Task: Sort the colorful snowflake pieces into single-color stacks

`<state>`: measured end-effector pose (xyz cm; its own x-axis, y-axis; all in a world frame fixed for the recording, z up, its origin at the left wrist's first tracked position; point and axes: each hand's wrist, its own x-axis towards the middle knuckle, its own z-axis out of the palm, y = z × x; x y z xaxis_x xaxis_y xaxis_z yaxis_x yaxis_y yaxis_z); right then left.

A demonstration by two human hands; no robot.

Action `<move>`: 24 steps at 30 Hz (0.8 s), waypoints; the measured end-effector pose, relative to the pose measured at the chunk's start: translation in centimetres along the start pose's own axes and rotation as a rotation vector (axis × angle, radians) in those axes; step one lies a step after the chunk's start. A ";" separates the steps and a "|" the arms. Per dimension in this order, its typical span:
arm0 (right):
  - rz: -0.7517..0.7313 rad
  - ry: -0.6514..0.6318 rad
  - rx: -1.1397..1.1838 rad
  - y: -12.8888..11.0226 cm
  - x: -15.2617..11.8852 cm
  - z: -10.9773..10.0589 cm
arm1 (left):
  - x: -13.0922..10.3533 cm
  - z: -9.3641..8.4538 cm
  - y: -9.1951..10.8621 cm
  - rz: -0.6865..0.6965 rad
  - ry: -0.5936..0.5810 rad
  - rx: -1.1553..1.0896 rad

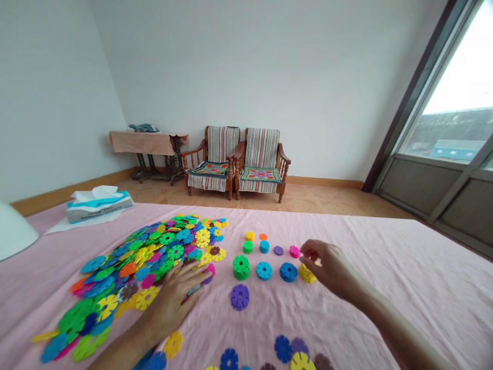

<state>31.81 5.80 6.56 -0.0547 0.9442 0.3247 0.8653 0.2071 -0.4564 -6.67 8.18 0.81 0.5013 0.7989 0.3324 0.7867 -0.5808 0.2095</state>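
Sorting snowflake discs by colour and size into stacks, mid-run.

Nearest, along the bottom edge at 6 o'clock: a loose row of big discs [284, 348], blue, purple, yellow, brown, partly cut off by the frame.

Left hand [181, 300], about 7 o'clock: palm down, fingers spread flat on the pink cloth [404, 277] at the right edge of the mixed pile [146, 262], fingertips touching discs there. Not closed on anything. A yellow disc [173, 343] lies just below the wrist.

Single purple disc [240, 296] sits alone just right of the left fingertips.

Right hand [327, 267], about 4 o'clock: fingers curled in a loose pinch over the yellow stack [307, 274]. Looks like it's touching the top disc, but fingers hide the contact, so can't tell if it's gripped or just released.

Sorted rows, centre, going up toward 12: green stack [241, 267], light blue stack [264, 270], dark blue stack [288, 272], then the yellow one at the right end. Behind them are smaller stacks, green, blue, purple, pink [295, 251], with yellow and orange furthest.

Far: tissue box [99, 204] at 10 o'clock, two striped armchairs [236, 162] at 12.

Step, my read: yellow disc being seated on its stack. Next move calls for squaring it on top without toppling, then the left hand fishing out one disc from the pile edge.
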 end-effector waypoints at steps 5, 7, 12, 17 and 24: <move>-0.249 -0.351 0.029 -7.0 -4.5 0.4 | -0.1 0.1 -0.1 0.026 0.036 0.000; -0.390 -0.424 -0.023 -7.8 -5.8 2.2 | -0.1 0.2 -0.1 0.016 0.033 0.008; -0.670 -0.289 -0.297 -6.4 -7.9 9.3 | -0.2 0.5 -0.5 -0.018 0.048 0.029; -0.537 -0.283 -0.270 -5.2 -9.2 11.2 | -0.2 0.7 -0.9 -0.031 0.093 0.029; -0.578 -0.260 -0.265 -5.7 -8.5 9.7 | -0.4 0.8 -0.9 -0.032 0.118 0.015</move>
<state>22.55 -0.92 -1.65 -0.6337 0.7383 0.2310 0.7518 0.6581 -0.0406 -7.27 8.51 -0.21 0.4307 0.7924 0.4320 0.8071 -0.5524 0.2086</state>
